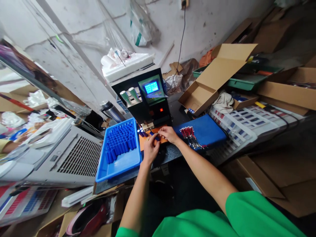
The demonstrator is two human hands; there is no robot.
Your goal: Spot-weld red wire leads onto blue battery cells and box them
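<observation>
My left hand is closed around a blue cylindrical battery cell at the front of a black spot welder with a lit display. Right beside it, my right hand is pinched; whatever lies between its fingertips is too small to make out. Both hands are over an orange board under the welder's electrodes. A few more blue cells stand just left of my fingers. On a blue pad to the right lies a bundle of red and black wire leads.
Rows of blue cells stand in a blue tray at left. A steel flask is behind it. An open cardboard box and a white crate stand right. Another person's arm shows far left.
</observation>
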